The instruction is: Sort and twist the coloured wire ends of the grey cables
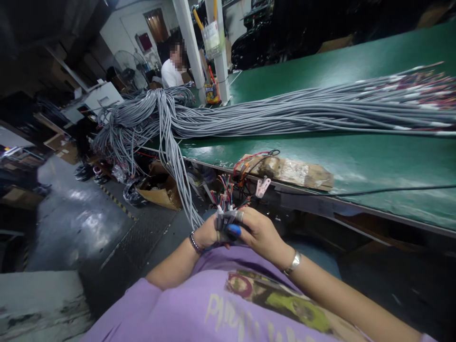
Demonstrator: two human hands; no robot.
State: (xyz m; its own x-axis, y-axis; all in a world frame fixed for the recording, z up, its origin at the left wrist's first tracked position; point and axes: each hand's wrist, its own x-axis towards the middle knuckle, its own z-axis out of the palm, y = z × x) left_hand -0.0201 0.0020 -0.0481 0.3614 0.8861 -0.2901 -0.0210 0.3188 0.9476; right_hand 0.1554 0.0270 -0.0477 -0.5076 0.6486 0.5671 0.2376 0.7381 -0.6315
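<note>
My left hand (pixel 210 232) is closed round the ends of several grey cables (pixel 173 152), which hang down from the pile on the bench. Out of the top of the grip stick the cables' stripped ends, with thin coloured wires (pixel 225 190) fanned out. My right hand (pixel 258 230) pinches the same bundle from the other side, close to the white bands below the wires. Coverings sit on some fingertips, a blue one on the right thumb. Both hands are in front of my body, just off the bench edge.
A long bundle of grey cables (pixel 270 114) lies across the green bench (pixel 374 161). On its near edge are a taped cardboard piece (pixel 302 173) and a pink clip (pixel 263 187). An open carton (pixel 162 190) stands below. A person (pixel 171 71) sits beyond the post.
</note>
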